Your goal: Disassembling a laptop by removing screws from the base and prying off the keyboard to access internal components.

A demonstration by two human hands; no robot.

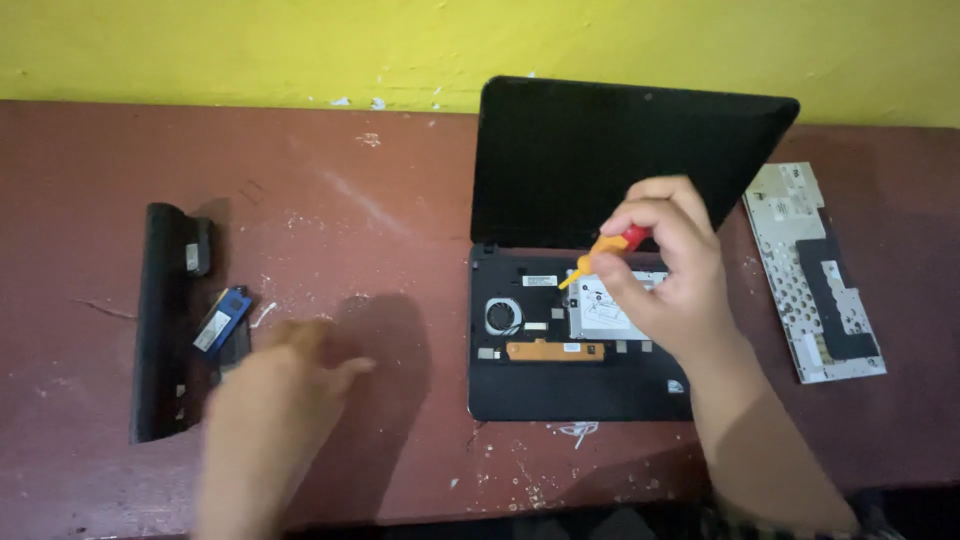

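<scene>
On the worn reddish-brown table (380, 200), set against a yellow wall (200, 50), lies an opened black laptop (600, 395) with its keyboard deck stripped off and the dark screen (600, 160) tilted back. Exposed in the base are the silver drive caddy (600, 310), an orange-brown strip (555, 350) and a round cooling fan (503, 315). The removed keyboard (815, 270) rests face down just right of the laptop, apart from it. Well to the left lies the long black battery pack (160, 320), with a small blue-and-black module (222, 320) touching its right side.

The right hand (670, 270) hovers over the drive caddy, fingers closed in a narrow pinch on a small screwdriver with a red and orange handle (610, 247); its tip slants down and left toward the caddy's upper left corner. Whether the tip sits in a screw head cannot be told. The left hand (285, 375) is blurred, fingers loosely spread, holding nothing, just right of the blue module.

Judgement: the driver stands tilted; it would seat better brought upright over the screw and pressed down firmly before turning. The free hand would serve better steadying the laptop base. Any loosened screw should go to a spot away from the fan.
</scene>
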